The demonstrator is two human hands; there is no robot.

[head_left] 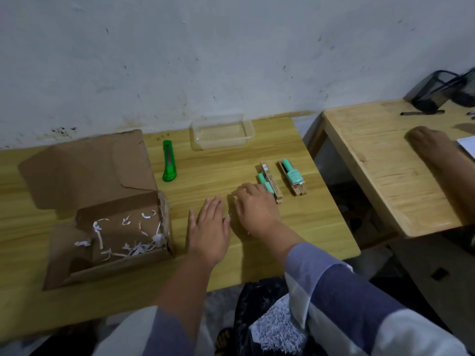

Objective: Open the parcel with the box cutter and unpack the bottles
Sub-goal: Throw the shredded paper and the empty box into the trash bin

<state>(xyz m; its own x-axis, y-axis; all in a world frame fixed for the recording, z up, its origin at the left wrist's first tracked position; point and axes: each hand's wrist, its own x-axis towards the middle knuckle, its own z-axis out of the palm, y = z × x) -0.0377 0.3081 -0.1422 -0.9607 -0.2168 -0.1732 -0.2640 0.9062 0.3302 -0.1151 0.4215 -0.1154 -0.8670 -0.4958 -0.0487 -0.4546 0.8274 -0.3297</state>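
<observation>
Two teal bottles lie on the wooden surface (231, 176), right of centre. The first bottle (293, 174) rests on a narrow carton (298, 188), clear of both hands. The second bottle (264, 182) lies just beside another narrow carton (271, 177), and its near end is covered by the right hand (253, 205).

Right hand: palm down, fingers (246, 190) curled over the near end of the second bottle. Whether they grip the bottle or only rest against it cannot be told from this view.

Left hand (209, 232): flat on the surface, palm down, fingers (214, 205) straight and together, holding nothing. It lies just beside the right hand, between that hand and the parcel.

Parcel (102, 219): a brown cardboard box at the left of the surface, lid flap folded back toward the wall. White shredded paper (123, 240) lies scattered on its floor.

Box cutter (169, 161): green, lying on the surface between the parcel lid and a clear plastic tray (222, 132), apart from both hands.

A second wooden table (380, 160) stands to the right and carries a dark mesh holder (437, 92).
</observation>
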